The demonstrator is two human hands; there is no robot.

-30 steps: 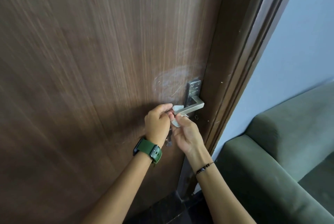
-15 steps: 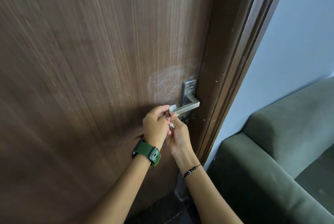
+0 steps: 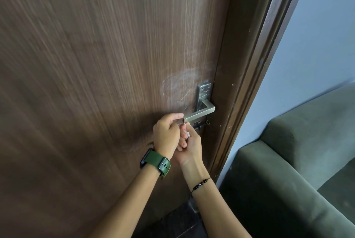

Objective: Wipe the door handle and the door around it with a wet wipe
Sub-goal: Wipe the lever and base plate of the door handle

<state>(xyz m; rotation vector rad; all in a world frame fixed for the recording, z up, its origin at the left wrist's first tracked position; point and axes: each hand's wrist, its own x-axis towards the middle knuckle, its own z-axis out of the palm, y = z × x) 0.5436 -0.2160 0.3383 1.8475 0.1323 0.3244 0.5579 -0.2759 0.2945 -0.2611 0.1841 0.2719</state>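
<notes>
I'm looking down at a dark brown wood-grain door (image 3: 96, 84), and both hands are bunched together just under the free end of the brushed silver metal lever handle (image 3: 199, 114). My left hand (image 3: 167, 134), the one with the green-strapped watch (image 3: 155, 163) on its wrist, has its fingers curled in, and its forefinger knuckle sits right against the tip of the lever. My right hand (image 3: 192, 145), with a thin black beaded bracelet (image 3: 200, 184) on its wrist, is tucked in beside it with the fingers curled round a small scrap of white wet wipe (image 3: 187, 134); only a sliver of the wipe peeks out between the two hands, and I cannot tell whether the left fingers pinch it as well. A pale, smeary patch (image 3: 180, 88) shows on the door just left of the silver backplate (image 3: 203, 92). The dark door frame (image 3: 249, 65) runs down the right, with a pale blue wall (image 3: 317, 46) beyond it and a dark green upholstered sofa (image 3: 288, 170) close by.
</notes>
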